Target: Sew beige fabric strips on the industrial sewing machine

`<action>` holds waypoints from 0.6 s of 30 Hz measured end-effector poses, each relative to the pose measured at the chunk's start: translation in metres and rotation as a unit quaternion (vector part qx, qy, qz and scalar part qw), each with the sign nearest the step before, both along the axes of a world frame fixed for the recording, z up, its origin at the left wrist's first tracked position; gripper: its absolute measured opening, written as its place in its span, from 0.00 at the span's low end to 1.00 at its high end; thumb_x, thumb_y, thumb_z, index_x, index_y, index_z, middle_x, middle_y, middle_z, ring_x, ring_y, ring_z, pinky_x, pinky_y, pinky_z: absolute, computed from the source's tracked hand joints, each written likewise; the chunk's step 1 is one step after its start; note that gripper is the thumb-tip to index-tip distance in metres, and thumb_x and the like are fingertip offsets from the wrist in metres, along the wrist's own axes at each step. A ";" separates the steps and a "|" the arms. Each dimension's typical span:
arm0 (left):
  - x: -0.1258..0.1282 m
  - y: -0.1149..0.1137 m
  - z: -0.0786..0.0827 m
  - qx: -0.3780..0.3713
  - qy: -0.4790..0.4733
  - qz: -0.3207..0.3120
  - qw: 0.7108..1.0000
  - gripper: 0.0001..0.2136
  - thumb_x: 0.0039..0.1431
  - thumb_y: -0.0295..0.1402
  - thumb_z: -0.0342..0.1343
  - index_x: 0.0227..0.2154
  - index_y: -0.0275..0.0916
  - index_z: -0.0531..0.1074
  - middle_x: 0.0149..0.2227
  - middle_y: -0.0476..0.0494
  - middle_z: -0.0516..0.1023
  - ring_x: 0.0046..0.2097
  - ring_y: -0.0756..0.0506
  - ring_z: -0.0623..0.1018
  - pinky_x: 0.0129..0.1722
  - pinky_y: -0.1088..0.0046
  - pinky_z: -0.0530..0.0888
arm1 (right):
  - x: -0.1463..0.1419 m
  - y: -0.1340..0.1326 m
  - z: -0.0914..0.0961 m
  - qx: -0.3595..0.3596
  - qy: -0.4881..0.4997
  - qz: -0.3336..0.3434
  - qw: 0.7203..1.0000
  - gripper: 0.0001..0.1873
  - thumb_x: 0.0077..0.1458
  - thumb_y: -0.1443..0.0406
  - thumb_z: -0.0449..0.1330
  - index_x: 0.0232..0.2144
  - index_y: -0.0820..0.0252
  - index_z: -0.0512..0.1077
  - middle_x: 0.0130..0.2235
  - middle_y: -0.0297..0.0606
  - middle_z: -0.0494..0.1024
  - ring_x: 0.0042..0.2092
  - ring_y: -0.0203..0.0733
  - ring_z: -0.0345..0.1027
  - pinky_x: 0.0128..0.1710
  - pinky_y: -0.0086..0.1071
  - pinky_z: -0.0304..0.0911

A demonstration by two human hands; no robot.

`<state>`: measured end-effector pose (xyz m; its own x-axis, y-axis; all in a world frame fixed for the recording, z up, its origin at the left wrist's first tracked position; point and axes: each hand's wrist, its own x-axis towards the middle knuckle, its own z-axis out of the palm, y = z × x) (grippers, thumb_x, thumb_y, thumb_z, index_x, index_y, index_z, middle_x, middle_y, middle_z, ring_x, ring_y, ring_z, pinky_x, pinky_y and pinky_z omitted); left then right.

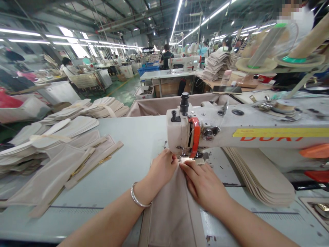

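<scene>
A long beige fabric panel (172,212) runs from the table's front edge up to the needle area of the sewing machine (177,132). My left hand (163,168), with a silver bangle at the wrist, pinches the panel's far left edge close to the presser foot. From the right, my right hand (205,178) holds the same end, its fingers bent together over the fabric. A small white piece (186,160) shows by the right fingertips under the machine head. The needle tip and the fabric beneath it are hidden.
Zippered fabric pieces (77,161) and stacked pale panels (64,132) lie on the left. Rounded beige panels (264,175) sit under the machine arm. Behind the table is a fabric-lined bin (154,104). Thread cones (269,44) stand upper right; several people work farther back.
</scene>
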<state>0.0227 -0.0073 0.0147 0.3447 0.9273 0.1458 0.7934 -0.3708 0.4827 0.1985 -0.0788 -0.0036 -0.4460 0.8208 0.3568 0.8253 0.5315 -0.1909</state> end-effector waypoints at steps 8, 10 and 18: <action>0.000 0.001 0.000 -0.003 0.017 0.013 1.000 0.06 0.59 0.27 0.50 0.32 0.37 0.73 0.36 0.40 0.79 0.37 0.43 0.78 0.37 0.70 0.71 | 0.001 -0.001 0.000 -0.009 -0.014 -0.004 1.000 0.21 0.66 0.68 0.51 0.60 0.63 0.63 0.53 0.46 0.68 0.49 0.51 0.61 0.49 0.46 0.58; 0.001 0.001 0.001 -0.010 0.021 0.015 1.000 0.06 0.58 0.27 0.51 0.32 0.37 0.73 0.36 0.40 0.79 0.37 0.43 0.78 0.36 0.71 0.70 | 0.001 -0.001 -0.001 -0.016 -0.015 -0.002 1.000 0.21 0.66 0.68 0.51 0.60 0.63 0.62 0.54 0.46 0.68 0.49 0.52 0.61 0.49 0.46 0.58; -0.002 -0.002 0.006 0.010 0.029 -0.010 0.999 0.06 0.61 0.26 0.52 0.37 0.36 0.73 0.40 0.41 0.78 0.41 0.42 0.77 0.42 0.67 0.73 | 0.001 0.000 -0.002 -0.023 -0.004 0.003 1.000 0.22 0.66 0.68 0.50 0.61 0.62 0.61 0.55 0.46 0.67 0.50 0.52 0.60 0.50 0.46 0.57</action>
<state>0.0203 -0.0094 0.0210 0.3716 0.9173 0.1431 0.8124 -0.3959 0.4281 0.1993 -0.0784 -0.0054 -0.4541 0.8332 0.3156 0.8236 0.5277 -0.2081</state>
